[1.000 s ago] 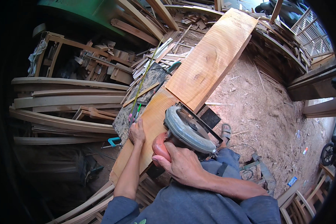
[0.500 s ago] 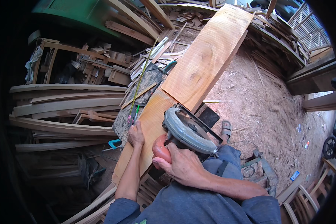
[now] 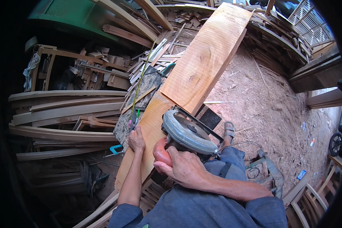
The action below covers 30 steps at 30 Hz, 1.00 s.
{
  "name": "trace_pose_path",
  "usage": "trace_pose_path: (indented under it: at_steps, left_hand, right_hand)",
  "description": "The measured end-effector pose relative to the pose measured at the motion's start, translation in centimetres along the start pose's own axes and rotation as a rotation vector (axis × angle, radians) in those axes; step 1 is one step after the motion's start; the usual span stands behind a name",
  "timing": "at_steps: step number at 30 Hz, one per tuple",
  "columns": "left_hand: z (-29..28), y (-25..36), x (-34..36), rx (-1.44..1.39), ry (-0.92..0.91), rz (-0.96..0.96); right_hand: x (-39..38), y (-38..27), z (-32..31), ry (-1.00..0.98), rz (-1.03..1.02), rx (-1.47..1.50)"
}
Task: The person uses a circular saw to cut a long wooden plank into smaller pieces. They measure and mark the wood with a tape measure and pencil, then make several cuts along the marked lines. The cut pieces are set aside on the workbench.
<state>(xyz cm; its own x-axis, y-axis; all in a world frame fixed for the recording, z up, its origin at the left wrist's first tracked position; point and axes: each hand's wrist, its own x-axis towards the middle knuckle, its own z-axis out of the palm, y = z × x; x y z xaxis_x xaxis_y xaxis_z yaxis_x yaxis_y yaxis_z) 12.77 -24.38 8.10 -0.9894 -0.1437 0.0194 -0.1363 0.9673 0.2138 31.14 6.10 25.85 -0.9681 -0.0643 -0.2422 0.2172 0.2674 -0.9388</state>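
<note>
My right hand [image 3: 188, 167] is wrapped round the red handle of a circular saw [image 3: 186, 133], a grey-housed tool with a dark base plate. The saw rests at the right side of a thick, wide wooden plank [image 3: 205, 57] with rough saw marks and a knot. A dark line crosses the wood from its left edge to the saw; the nearer part [image 3: 150, 125] lies on my side of it. My left hand [image 3: 136, 140] grips the left edge of this nearer part. Beside its fingers are a green marker [image 3: 137, 113] and a yellow tape measure [image 3: 141, 78].
Curved wooden pieces [image 3: 64, 114] are stacked at the left, near a blue clamp [image 3: 115, 149]. Offcuts lie behind and beneath the plank. Sawdust covers the floor [image 3: 262, 114] at the right, where a sandalled foot [image 3: 229, 131], a cable and a metal machine [image 3: 268, 171] show.
The whole view has shifted slightly to the left. My hands, the saw and the plank keep about the same places relative to one another.
</note>
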Motion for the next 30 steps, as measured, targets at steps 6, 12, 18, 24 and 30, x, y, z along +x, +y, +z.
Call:
trace_pose_path:
  at_steps: [6,12,18,24,30]
  left_hand:
    - [-0.36,0.27,-0.05,-0.045,-0.023,-0.003]
    - [-0.31,0.22,0.12,-0.024,-0.036,0.003]
    - [-0.11,0.02,0.07,-0.027,-0.023,0.001]
    - [0.0,0.04,0.08,-0.022,-0.009,0.02]
    - [0.03,0.02,0.0,-0.011,0.011,0.053]
  right_hand:
    - [0.16,0.05,-0.4,-0.037,0.011,0.003]
    - [0.31,0.18,-0.14,-0.003,-0.016,-0.002]
    - [0.11,0.11,-0.28,-0.018,0.005,-0.007]
    - [0.33,-0.09,-0.25,0.013,-0.023,-0.024]
    - [0.84,-0.16,-0.53,-0.044,0.006,-0.012]
